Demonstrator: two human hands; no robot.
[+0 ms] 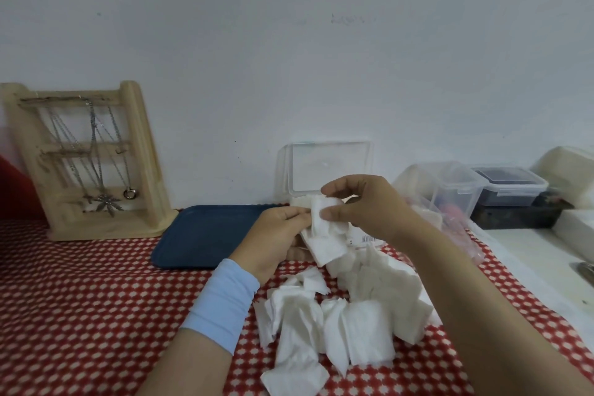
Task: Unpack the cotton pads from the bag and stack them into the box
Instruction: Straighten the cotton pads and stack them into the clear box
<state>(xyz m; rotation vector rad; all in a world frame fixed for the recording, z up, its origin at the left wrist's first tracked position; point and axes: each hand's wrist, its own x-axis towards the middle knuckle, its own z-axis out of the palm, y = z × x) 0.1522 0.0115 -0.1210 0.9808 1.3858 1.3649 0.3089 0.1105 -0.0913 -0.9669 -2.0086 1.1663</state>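
Several loose white cotton pads (347,321) lie in a heap on the red patterned cloth in front of me. My left hand (273,238) grips a small stack of pads (324,244) from the left side. My right hand (363,206) pinches the top pad of that stack between thumb and fingers. Just behind both hands stands the clear plastic box (328,170) with its lid raised against the wall; pads show inside at its lower edge. A crumpled clear bag (456,228) lies to the right, partly hidden by my right forearm.
A dark blue tray (205,235) lies left of the hands. A wooden jewellery stand (90,161) with necklaces stands at the far left. Clear and dark lidded containers (501,186) sit at the right on a white surface. The wall is close behind.
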